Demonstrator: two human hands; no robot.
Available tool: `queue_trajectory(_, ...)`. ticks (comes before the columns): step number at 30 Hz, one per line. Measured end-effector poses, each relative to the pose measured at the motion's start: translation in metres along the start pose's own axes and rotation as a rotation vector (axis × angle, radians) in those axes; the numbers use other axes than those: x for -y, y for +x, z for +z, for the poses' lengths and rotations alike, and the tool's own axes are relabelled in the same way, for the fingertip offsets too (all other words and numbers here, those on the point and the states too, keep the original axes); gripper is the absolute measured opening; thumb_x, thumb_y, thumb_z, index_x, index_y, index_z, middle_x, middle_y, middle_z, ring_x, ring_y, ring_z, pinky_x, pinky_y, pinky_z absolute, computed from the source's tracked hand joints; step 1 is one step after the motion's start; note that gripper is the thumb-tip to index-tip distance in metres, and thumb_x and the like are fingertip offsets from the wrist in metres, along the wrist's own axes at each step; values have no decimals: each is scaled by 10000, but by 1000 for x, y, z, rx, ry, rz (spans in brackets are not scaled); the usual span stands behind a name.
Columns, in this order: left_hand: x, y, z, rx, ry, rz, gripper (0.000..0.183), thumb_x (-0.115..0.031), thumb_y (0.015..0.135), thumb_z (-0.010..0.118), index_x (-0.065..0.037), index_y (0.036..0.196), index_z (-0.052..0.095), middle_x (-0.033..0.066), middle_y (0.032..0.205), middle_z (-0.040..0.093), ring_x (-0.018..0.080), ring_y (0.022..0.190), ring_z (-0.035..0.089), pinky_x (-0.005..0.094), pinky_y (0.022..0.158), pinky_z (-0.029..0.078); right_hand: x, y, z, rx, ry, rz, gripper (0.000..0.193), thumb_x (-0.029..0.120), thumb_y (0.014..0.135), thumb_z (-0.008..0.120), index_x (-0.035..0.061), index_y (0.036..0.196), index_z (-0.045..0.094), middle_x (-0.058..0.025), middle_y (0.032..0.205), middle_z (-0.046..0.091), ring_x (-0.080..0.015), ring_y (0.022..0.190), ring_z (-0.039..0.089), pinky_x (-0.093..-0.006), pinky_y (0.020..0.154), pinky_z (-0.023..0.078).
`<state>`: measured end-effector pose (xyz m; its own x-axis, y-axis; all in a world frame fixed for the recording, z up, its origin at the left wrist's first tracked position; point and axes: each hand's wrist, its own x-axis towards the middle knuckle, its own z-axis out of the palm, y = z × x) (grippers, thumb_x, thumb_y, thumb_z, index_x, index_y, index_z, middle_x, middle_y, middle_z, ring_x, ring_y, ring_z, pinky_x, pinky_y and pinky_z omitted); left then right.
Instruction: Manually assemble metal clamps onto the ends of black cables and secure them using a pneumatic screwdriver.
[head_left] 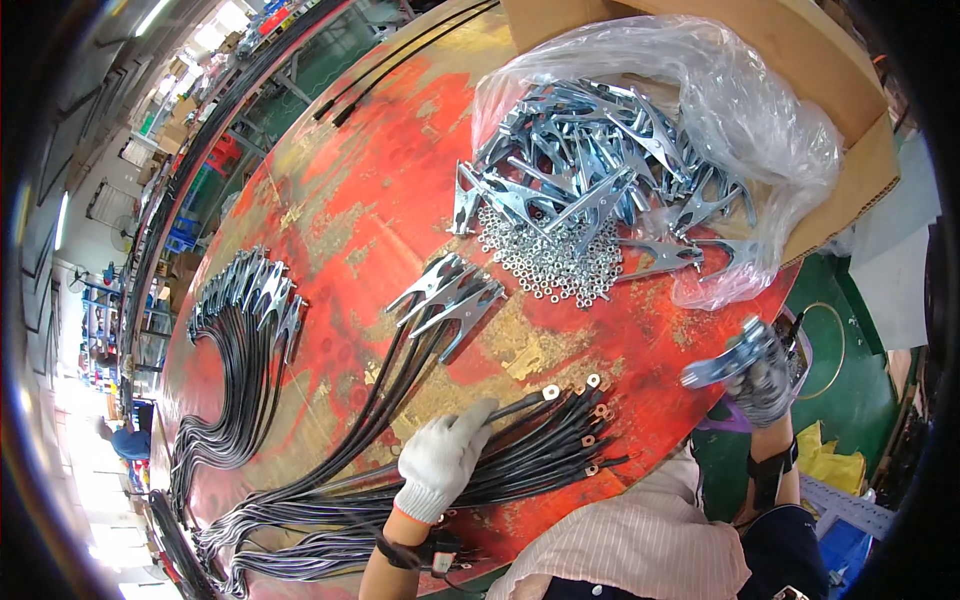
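My left hand (438, 462), in a white knit glove, is closed around a black cable (516, 406) just behind its ring lug. Beneath and beside it lies a bundle of black cables (530, 450) with copper and silver ring ends pointing right. My right hand (764, 388), in a grey glove, grips a silver spring clamp (712, 370) beyond the table's right edge. Left of centre, a few cables end in attached metal clamps (450, 298). Farther left is a larger bunch of cables with clamps (250, 290).
Loose clamps (590, 150) are heaped in a clear plastic bag (750, 100) by a cardboard box (840, 60). A pile of small nuts (550, 260) spreads before them on the worn red table (340, 210). Two black cables (400, 60) lie at the far edge.
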<state>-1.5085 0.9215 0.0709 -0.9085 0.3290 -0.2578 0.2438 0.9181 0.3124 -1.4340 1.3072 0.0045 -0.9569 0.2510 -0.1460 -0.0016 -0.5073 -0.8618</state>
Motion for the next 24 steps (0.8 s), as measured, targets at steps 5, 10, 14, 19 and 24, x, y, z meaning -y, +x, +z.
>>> queue_trajectory(5,-1,-20,-5,-32,-143,63,223,-161,849,651,-90,1060,666,151,896,678,330,823,658,400,706,520,-5,8,60,370,-281,171,430,273,781,794,75,1114,609,-79,1002,685,-162,867,662,-298,749,541)
queue_trajectory(10,-4,-26,-7,67,-318,54,226,-123,853,620,-46,1061,668,172,952,680,328,885,660,378,769,519,-20,24,99,808,-643,-60,297,80,771,786,54,1045,676,-74,1065,690,-195,994,662,-329,872,525)
queue_trajectory(14,-1,-26,-7,90,-335,69,239,-118,856,604,-41,1074,667,182,972,679,332,902,659,374,787,517,-22,27,105,899,-650,-54,342,197,842,714,89,1158,639,-66,1129,662,-230,1076,628,-345,957,475)
queue_trajectory(19,0,-27,-8,107,-314,52,250,-132,855,605,-44,1079,670,175,964,682,328,894,658,377,788,515,-35,24,103,930,-574,-248,302,184,852,705,111,1138,643,-101,1187,625,-271,1128,592,-385,970,467)
queue_trajectory(24,5,-28,-7,104,-327,70,251,-142,850,611,-48,1074,672,163,938,684,320,867,653,377,771,508,-29,15,93,729,-476,-49,274,87,823,740,110,1079,646,-87,1118,631,-225,1094,590,-373,937,476)
